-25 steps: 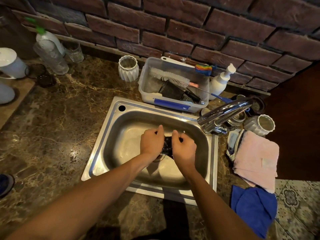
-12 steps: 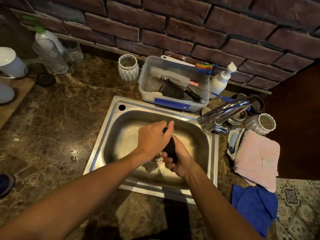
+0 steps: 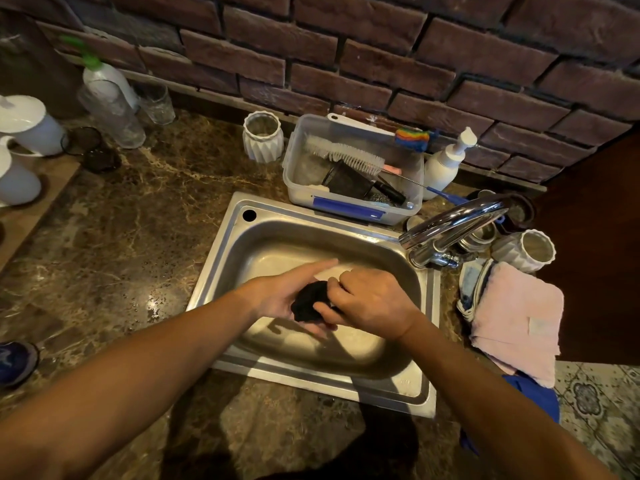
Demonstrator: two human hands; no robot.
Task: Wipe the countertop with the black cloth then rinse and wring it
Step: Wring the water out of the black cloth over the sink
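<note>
Both hands are over the steel sink, which is set in a brown marble countertop. The black cloth is bunched into a small wad between them. My left hand lies palm up under the wad with its fingers stretched out flat. My right hand presses on the wad from the right, fingers curled around it. Most of the cloth is hidden by the hands. The chrome tap reaches over the sink's right rim; no water stream shows.
Behind the sink stands a clear plastic tub with brushes, a white ribbed vase and a pump bottle. A pink towel, a blue cloth and another white vase lie right. Glasses and white jugs stand far left.
Both fists were twisting the cloth upright. Now my left hand has opened flat under it and the right hand squeezes it into a ball.
</note>
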